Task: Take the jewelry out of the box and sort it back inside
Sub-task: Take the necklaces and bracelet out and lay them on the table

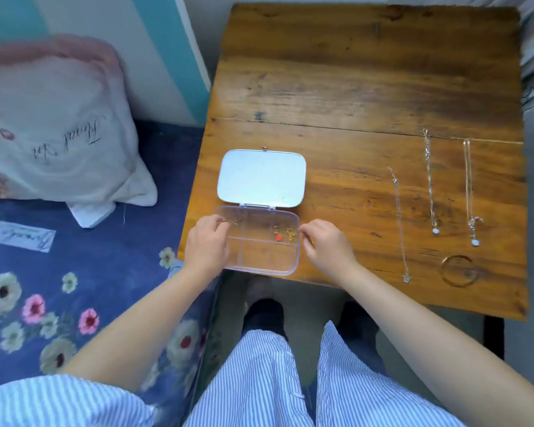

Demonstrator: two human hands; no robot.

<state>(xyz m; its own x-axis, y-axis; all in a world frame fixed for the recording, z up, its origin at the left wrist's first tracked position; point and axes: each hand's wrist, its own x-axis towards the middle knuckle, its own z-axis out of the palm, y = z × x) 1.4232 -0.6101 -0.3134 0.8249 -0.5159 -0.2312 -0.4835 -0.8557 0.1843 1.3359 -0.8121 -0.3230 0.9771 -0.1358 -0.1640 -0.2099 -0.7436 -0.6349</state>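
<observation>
Both hands (208,241) (327,245) curl, fingertips pinching tiny earrings (285,235) in the box (259,266); light, slippery, best nipped at hooks.

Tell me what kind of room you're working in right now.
Most likely a bedroom at home: a pillow lies on a flowered bedspread right beside the small wooden table where the jewelry box sits open.
</observation>
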